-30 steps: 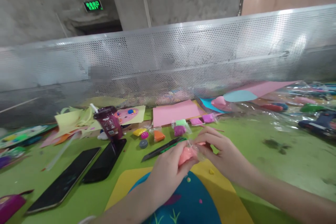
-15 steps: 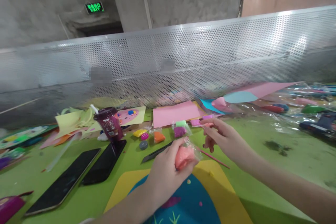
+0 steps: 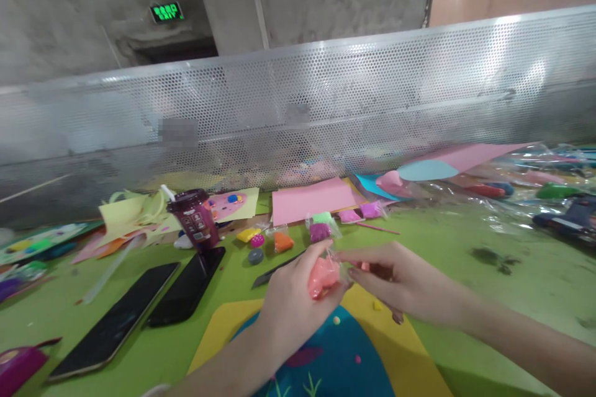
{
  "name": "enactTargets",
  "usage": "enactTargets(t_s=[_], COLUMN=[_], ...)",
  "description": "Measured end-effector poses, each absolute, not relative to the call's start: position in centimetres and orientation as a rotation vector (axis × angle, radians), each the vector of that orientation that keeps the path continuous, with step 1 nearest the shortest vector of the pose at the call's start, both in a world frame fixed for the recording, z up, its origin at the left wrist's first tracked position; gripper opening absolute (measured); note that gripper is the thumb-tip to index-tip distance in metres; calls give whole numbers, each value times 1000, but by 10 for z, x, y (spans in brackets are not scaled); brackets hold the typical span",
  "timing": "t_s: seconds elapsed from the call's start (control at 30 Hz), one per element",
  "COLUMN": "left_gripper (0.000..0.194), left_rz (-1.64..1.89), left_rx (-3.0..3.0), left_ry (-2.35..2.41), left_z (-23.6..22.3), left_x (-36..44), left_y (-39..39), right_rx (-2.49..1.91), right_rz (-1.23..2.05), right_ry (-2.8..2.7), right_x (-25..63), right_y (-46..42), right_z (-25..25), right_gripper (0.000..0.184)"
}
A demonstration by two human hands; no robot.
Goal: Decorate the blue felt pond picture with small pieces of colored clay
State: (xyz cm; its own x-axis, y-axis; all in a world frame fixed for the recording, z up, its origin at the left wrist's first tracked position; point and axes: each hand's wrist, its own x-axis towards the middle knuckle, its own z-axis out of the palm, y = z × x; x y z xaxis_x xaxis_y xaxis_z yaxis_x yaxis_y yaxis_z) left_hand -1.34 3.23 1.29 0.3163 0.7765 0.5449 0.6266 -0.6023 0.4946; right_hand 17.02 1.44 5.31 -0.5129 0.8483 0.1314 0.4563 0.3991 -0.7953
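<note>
My left hand is closed around a clear plastic bag of coral-pink modelling clay, above the picture. At the bag's right edge is my right hand, thumb and forefinger touching or almost touching the plastic. A small piece of coral clay shows inside its curled fingers. Underneath lies a yellow sheet bearing a blue rounded shape with green sprigs, a magenta patch and small dots, partly hidden by my left forearm. A thin pink stick rests behind my right hand.
Clay packets, orange and purple among them, lie beyond my hands. A dark cutter-like tool is partly covered by my left hand. Leftward are two phones and a lidded cup. A perforated metal barrier stands behind.
My right hand has come nearer and left to the clay bag. The pink stick, earlier lying beneath that hand, is now farther back by the clay packets. My left hand has barely moved.
</note>
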Motion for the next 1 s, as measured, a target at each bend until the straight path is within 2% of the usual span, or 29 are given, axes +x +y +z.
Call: enactTargets(t_s=[0.2,0.4,0.5,0.57,0.7,0.87,0.93,1.0], left_gripper=[46,46,49,47,43,42,42,43], left_rz=[1173,1197,1238,1231,1124,1015,979,932], left_rx=[2520,2599,2558,2510,2387,2294,2299,2308], left_ry=[1219,1154,1239,1334,1465,1487,1502,1523], left_z=[6,4,8,11,15,14,13,11], left_x=[-12,-12,-12,-12,-14,-16,-16,-16], left_y=[29,32,34,35,36,40,41,42], right_rx=[-902,-923,-972,-982,-1025,-1171,-1216,-1251], right_rz=[761,746,980,1130,1045,1211,1331,1419], right_ry=[-2464,-2597,-2487,-2291,-2077,-2301,-2393,-2430], right_x=[174,173,174,176,187,204,210,212], right_y=[15,10,13,21,40,48,47,46], right_z=[60,66,68,67,63,68,67,65], right_gripper=[25,23,13,18,26,25,13,23])
